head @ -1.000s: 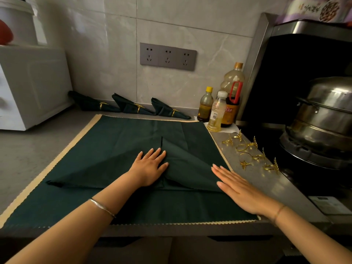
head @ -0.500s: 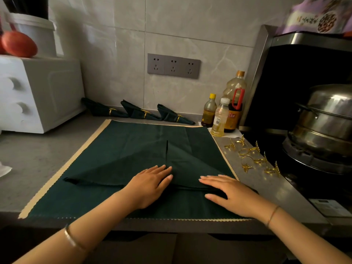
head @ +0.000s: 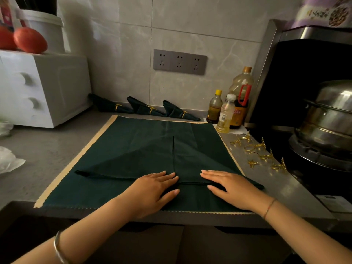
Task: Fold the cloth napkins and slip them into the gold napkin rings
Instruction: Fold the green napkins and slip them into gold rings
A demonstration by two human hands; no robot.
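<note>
A dark green napkin [head: 152, 159], folded into a wide triangle with a centre seam, lies on a green mat [head: 118, 195] with a cream scalloped edge. My left hand [head: 154, 189] lies flat on the napkin's lower edge just left of the seam. My right hand [head: 230, 187] presses flat on the lower edge to the right of it. Several gold napkin rings [head: 257, 153] with leaf ornaments lie loose on the counter right of the mat. Three folded napkins in gold rings [head: 150, 109] rest against the back wall.
Three bottles [head: 228, 109] stand at the mat's far right corner. A steel pot [head: 327, 119] sits on the stove at right. A white appliance [head: 43, 88] with red fruit on top stands at left. Crumpled plastic [head: 7, 161] lies on the left counter.
Both hands slid toward me along the napkin to its lower edge. The right hand moved left onto the cloth. The camera view tilted down and closer.
</note>
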